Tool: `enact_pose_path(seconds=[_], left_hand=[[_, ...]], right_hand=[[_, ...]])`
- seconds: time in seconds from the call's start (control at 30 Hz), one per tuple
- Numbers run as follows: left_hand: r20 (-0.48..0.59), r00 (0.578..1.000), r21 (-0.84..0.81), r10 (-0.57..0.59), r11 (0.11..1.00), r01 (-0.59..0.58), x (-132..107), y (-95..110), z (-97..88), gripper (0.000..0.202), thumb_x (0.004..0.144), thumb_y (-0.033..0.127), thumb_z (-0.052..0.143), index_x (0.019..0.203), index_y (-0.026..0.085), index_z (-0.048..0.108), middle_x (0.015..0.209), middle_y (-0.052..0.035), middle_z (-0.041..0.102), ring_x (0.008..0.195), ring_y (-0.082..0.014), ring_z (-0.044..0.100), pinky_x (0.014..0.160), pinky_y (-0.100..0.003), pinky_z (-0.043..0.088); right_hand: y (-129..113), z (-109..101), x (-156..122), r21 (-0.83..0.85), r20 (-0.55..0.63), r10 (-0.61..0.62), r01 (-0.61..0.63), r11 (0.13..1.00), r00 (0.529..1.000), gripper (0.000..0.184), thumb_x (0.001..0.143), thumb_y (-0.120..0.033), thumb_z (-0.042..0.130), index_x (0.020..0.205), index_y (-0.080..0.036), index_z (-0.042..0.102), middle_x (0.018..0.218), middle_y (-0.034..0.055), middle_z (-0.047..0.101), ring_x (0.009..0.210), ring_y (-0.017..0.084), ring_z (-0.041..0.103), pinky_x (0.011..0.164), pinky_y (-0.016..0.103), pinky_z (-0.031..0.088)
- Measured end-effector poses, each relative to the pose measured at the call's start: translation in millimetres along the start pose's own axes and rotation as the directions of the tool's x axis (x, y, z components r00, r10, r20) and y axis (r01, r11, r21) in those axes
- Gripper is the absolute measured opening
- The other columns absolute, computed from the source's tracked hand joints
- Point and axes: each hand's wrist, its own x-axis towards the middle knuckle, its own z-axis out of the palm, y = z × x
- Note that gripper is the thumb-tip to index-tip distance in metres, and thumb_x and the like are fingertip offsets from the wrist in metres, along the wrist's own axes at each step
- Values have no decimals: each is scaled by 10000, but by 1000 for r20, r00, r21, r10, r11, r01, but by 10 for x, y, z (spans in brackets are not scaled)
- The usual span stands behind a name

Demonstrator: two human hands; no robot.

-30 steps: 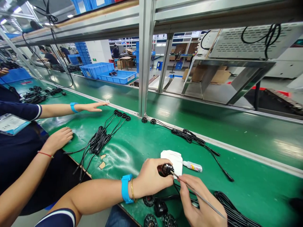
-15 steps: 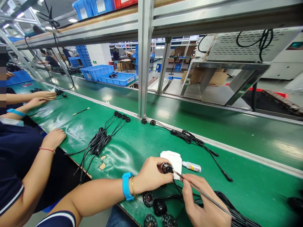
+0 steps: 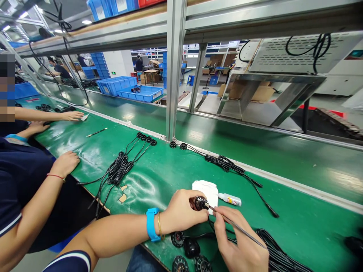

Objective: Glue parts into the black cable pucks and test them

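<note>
My left hand (image 3: 185, 209) pinches a small round black part (image 3: 200, 203) with a ridged face. A black cable seems to hang below it. Between the fingers of my right hand (image 3: 238, 234) is a slim metallic tool (image 3: 239, 229), its pale tip touching or very near the middle of the round part. Under my hands lie several round black discs (image 3: 177, 239) and a glossy black domed piece (image 3: 192, 248). Behind the left fingers is a folded white cloth or paper (image 3: 204, 186), next to a small labelled bottle (image 3: 230, 199).
Bundled black cables with round heads lie left (image 3: 120, 168), along the ledge (image 3: 224, 163) and at lower right (image 3: 279, 251). A thin stick (image 3: 96, 132) rests further left. A metal post (image 3: 171, 75) rises behind the bench. Co-workers' hands (image 3: 66, 165) are on the left side.
My right hand and the slim tool have shifted slightly left, and the round part is tilted a little differently. At the far left, a co-worker's hands have moved apart.
</note>
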Motion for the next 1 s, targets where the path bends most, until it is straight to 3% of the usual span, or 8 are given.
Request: enact_pose_path(seconds=[0.27,0.4,0.53,0.8,1.0], left_hand=[[-17,1000,25,10,1000,-10,22,7,-32,45,692,173,637,726,146,626,640,44,461,646,-102,387,580,-211,320],[26,1000,-47,5,999,-4,67,5,-43,101,698,156,633,790,131,665,648,42,471,631,-97,394,563,-211,311],[17,999,-78,31,996,-30,71,28,-38,145,704,144,633,836,118,689,652,40,471,625,-94,386,563,-211,312],[-22,998,-73,55,996,-57,30,45,-30,206,695,128,650,893,115,704,735,15,554,706,-115,463,662,-217,387],[-11,1000,-85,24,996,-25,13,59,-23,217,703,139,659,915,117,702,717,18,550,680,-110,452,641,-216,390]], right_hand=[[0,76,30,-5,59,-98,99,995,993,149,931,-57,544,1058,-120,591,925,75,667,850,171,667,813,289,528],[30,6,66,79,58,-32,27,997,998,140,942,-67,540,1060,-122,591,946,75,657,878,162,658,834,278,524],[47,-132,79,122,-22,66,-63,990,998,138,931,-77,566,1040,-149,609,945,67,650,874,161,653,823,280,527],[34,-38,8,77,37,-66,63,995,997,178,929,-27,531,1071,-112,595,956,83,656,893,151,645,843,262,519],[2,-19,-20,95,1,-2,2,995,1000,160,921,-32,549,1044,-119,603,923,76,656,868,147,646,814,266,527]])
